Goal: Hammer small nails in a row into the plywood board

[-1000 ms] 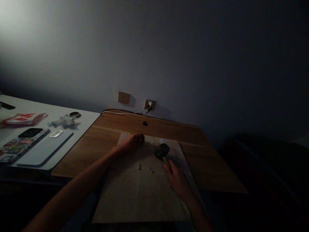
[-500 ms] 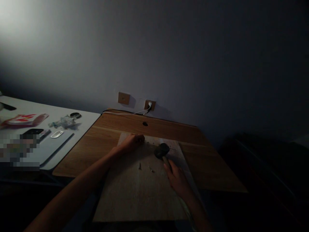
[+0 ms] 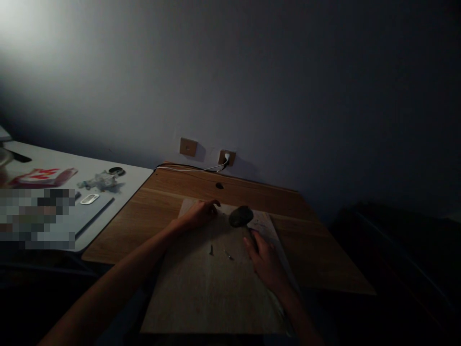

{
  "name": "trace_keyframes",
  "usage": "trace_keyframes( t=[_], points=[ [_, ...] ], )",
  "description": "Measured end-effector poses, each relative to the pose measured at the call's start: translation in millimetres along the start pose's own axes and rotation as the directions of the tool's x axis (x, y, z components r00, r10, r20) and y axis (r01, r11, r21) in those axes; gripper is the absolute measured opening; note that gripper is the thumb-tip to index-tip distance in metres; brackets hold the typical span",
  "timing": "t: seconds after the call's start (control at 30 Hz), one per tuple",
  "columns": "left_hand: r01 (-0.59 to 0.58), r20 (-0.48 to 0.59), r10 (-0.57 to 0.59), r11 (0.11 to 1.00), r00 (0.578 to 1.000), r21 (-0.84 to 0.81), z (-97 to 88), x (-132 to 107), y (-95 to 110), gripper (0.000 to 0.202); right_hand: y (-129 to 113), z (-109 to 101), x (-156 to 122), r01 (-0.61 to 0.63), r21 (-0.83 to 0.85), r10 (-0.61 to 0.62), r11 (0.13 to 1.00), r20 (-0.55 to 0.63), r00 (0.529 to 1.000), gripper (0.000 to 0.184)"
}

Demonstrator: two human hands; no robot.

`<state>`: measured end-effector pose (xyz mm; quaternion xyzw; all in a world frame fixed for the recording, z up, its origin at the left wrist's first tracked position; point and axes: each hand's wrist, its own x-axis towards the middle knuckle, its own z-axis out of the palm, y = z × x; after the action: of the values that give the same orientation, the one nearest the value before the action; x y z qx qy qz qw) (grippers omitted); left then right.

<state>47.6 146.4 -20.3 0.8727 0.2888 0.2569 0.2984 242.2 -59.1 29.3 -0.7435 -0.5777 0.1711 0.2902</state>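
Note:
My right hand grips a rubber mallet by its handle, with the dark head held above the far part of a pale wooden board. My left hand lies at the board's far left, its index finger lifted and bent away from the others; nothing can be made out in it. Just right of those fingertips are tiny upright bits, too small and dark to name. Two screws lie on the board nearer to me, a left screw and a right screw.
Beneath the board is a brown wooden table against the wall. A white table adjoins it at left, bearing a red-and-white packet, a crumpled plastic bag and a grey laptop-like slab. A white plug sits in a wall socket.
My left index finger has lifted away from the other curled fingers. The mallet's head has tilted and risen slightly in my right hand. The whole view has shifted a little.

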Motion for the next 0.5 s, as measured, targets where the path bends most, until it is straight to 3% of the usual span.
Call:
trace_keyframes(
  t=[0.23,0.5],
  points=[
    [0.004,-0.009,-0.004,1.0,1.0,-0.028,0.6,1,1,0.046,-33,6,44,0.132,-0.112,-0.123,0.985,0.084,0.989,0.038],
    [0.03,-0.047,-0.029,1.0,0.998,0.01,3.5,2,-1,0.053,-34,22,48,0.118,-0.232,-0.082,0.966,0.158,0.984,0.038]
  ],
)
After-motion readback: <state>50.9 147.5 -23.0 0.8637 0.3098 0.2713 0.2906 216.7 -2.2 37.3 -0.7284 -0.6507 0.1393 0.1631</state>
